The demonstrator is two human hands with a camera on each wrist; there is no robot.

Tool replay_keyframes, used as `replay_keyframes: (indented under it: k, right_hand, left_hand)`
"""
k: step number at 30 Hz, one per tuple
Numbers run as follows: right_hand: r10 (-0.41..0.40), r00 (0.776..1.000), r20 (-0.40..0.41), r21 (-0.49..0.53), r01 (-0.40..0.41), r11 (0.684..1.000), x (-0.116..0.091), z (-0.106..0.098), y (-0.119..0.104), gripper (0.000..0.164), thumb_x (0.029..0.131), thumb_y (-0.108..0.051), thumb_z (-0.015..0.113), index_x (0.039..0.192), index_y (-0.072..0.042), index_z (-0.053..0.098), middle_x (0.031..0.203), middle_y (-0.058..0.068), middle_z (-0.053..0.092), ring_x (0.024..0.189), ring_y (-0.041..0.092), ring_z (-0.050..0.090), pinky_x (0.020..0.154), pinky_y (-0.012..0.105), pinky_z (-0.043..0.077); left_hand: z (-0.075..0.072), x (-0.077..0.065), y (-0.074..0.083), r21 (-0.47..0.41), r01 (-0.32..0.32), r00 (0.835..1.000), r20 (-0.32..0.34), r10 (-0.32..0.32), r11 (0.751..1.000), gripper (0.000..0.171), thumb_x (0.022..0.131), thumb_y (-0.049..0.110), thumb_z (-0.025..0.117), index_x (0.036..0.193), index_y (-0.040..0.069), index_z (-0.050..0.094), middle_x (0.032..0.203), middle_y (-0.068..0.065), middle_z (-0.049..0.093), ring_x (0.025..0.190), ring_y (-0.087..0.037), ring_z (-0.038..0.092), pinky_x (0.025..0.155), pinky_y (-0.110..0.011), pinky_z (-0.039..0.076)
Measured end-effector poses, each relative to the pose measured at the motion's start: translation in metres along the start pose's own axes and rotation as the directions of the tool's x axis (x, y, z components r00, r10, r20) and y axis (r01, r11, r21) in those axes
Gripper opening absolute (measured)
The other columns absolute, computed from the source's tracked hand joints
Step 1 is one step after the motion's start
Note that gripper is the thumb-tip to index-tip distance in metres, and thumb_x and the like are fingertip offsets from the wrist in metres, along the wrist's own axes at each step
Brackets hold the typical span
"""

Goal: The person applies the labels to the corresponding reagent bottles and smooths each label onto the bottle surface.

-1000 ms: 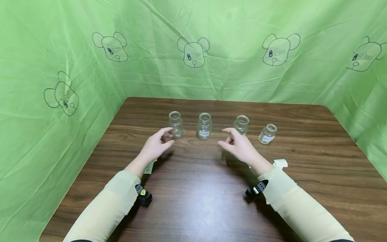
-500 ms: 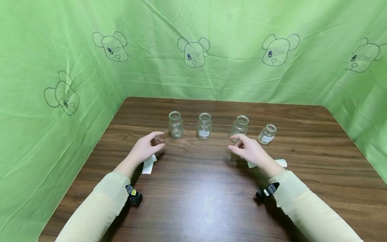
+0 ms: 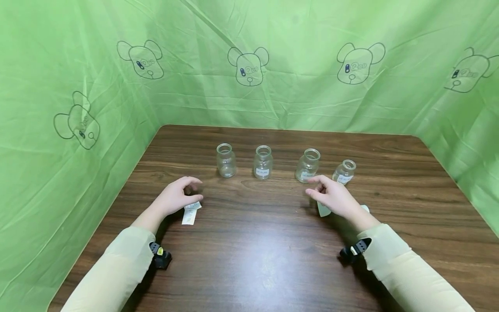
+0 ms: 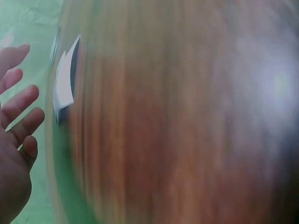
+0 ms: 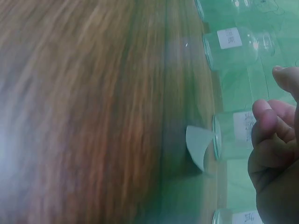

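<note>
My left hand [image 3: 175, 197] hovers over the left of the table with its fingers loosely bent and holds nothing. Just below its thumb lie white paper slips with print [image 3: 189, 215], curled up from the wood in the left wrist view. On the other side, my right hand [image 3: 335, 197] is also bare, fingers loosely curved. It overlaps the foot of the small labelled glass jar [image 3: 345, 172]. Beyond its fingertips stands a larger labelled glass jar [image 3: 308, 164]. A curled paper piece [image 5: 198, 142] rests beneath this hand, and a second paper piece [image 3: 365, 208] is mostly hidden behind the wrist.
Further left in the row stand a labelled glass jar [image 3: 263, 162] and a glass jar without a visible label [image 3: 226, 162], both upright and uncapped. The brown wooden table [image 3: 241, 242] is bordered behind and at the sides by a green curtain [image 3: 288, 104].
Both hands have drawn apart and back toward the person: the left away from the leftmost jar, the right away from the third jar. The left paper slips and third jar's label have come into view.
</note>
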State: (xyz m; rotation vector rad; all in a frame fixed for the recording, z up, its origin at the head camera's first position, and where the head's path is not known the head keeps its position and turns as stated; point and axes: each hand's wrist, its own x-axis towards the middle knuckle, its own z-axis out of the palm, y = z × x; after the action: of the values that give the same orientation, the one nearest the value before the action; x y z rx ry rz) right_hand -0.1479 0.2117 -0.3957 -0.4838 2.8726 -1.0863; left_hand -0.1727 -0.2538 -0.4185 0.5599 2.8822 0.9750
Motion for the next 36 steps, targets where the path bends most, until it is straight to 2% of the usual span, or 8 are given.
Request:
replay_keyframes:
  k: [5, 12, 17, 21, 25, 29, 33, 36]
  right_hand:
    - [0.004, 1.0, -0.017, -0.011, -0.005, 1.0, -0.004, -0.003, 0.005, 0.041, 0.09, -0.035, 0.062, 0.116, -0.004, 0.057, 0.076, -0.002, 0.059, 0.062, 0.012, 0.052, 0.056, 0.028, 0.043]
    - [0.017, 0.999, -0.034, -0.025, -0.018, 1.0, -0.008, -0.007, 0.014, 0.036, 0.09, -0.032, 0.062, 0.114, -0.004, 0.059, 0.076, -0.002, 0.059, 0.061, 0.012, 0.054, 0.056, 0.027, 0.044]
    - [0.032, 0.999, -0.034, -0.005, -0.032, 0.999, -0.009, -0.008, 0.016, 0.037, 0.091, -0.032, 0.062, 0.113, -0.003, 0.059, 0.075, 0.0, 0.059, 0.056, 0.012, 0.053, 0.053, 0.027, 0.044]
    - [0.046, 0.998, -0.035, -0.011, -0.047, 0.999, -0.01, -0.008, 0.018, 0.036, 0.09, -0.032, 0.062, 0.113, -0.004, 0.06, 0.075, -0.001, 0.059, 0.056, 0.011, 0.054, 0.053, 0.027, 0.044]
    - [0.06, 0.998, -0.036, -0.011, -0.06, 0.998, -0.011, -0.008, 0.02, 0.035, 0.091, -0.033, 0.061, 0.113, -0.006, 0.06, 0.076, -0.001, 0.06, 0.055, 0.012, 0.054, 0.052, 0.028, 0.045]
    - [0.058, 0.998, -0.032, 0.004, -0.058, 0.998, -0.011, -0.007, 0.022, 0.035, 0.091, -0.033, 0.061, 0.113, -0.005, 0.06, 0.075, -0.001, 0.059, 0.054, 0.013, 0.054, 0.051, 0.028, 0.045]
    - [0.059, 0.998, -0.035, 0.005, -0.059, 0.998, -0.01, -0.007, 0.023, 0.034, 0.091, -0.031, 0.061, 0.112, -0.005, 0.06, 0.074, -0.001, 0.059, 0.054, 0.012, 0.053, 0.051, 0.028, 0.045]
    - [0.063, 0.997, -0.035, -0.003, -0.063, 0.998, -0.011, -0.008, 0.023, 0.032, 0.091, -0.03, 0.061, 0.112, -0.006, 0.061, 0.073, -0.001, 0.058, 0.054, 0.013, 0.053, 0.051, 0.028, 0.044]
  left_hand:
    - [-0.002, -0.005, -0.007, 0.014, -0.028, 0.999, 0.047, 0.027, 1.0, 0.042, 0.077, 0.032, 0.076, 0.113, 0.012, 0.063, 0.096, 0.0, 0.06, 0.084, -0.016, 0.053, 0.074, -0.036, 0.042]
    - [-0.004, -0.01, -0.014, 0.033, -0.104, 0.993, 0.064, 0.102, 0.994, 0.039, 0.075, 0.031, 0.077, 0.109, 0.013, 0.067, 0.096, 0.001, 0.062, 0.088, -0.017, 0.055, 0.079, -0.037, 0.044]
    - [-0.004, -0.013, -0.018, 0.063, -0.11, 0.991, 0.084, 0.104, 0.992, 0.041, 0.074, 0.03, 0.078, 0.109, 0.012, 0.067, 0.093, 0.002, 0.059, 0.087, -0.017, 0.053, 0.079, -0.038, 0.042]
    - [-0.004, -0.013, -0.019, 0.102, -0.124, 0.988, 0.107, 0.113, 0.987, 0.037, 0.074, 0.025, 0.077, 0.106, 0.011, 0.068, 0.094, 0.002, 0.057, 0.091, -0.02, 0.051, 0.081, -0.039, 0.04]
    - [-0.003, -0.011, -0.019, 0.093, -0.109, 0.989, 0.108, 0.099, 0.99, 0.026, 0.077, 0.019, 0.074, 0.101, 0.011, 0.07, 0.091, 0.003, 0.057, 0.09, -0.018, 0.051, 0.082, -0.039, 0.04]
    - [-0.003, -0.01, -0.02, 0.084, -0.116, 0.99, 0.094, 0.108, 0.99, 0.016, 0.081, 0.011, 0.07, 0.097, 0.011, 0.07, 0.085, 0.006, 0.056, 0.083, -0.015, 0.052, 0.076, -0.035, 0.041]
    - [-0.002, -0.009, -0.021, 0.104, -0.134, 0.989, 0.076, 0.126, 0.986, 0.011, 0.085, 0.01, 0.065, 0.094, 0.014, 0.07, 0.086, 0.007, 0.059, 0.084, -0.015, 0.055, 0.077, -0.037, 0.043]
    - [-0.002, -0.01, -0.022, 0.113, -0.122, 0.992, 0.06, 0.115, 0.986, 0.009, 0.087, 0.015, 0.064, 0.093, 0.016, 0.071, 0.089, 0.008, 0.062, 0.088, -0.016, 0.057, 0.079, -0.038, 0.044]
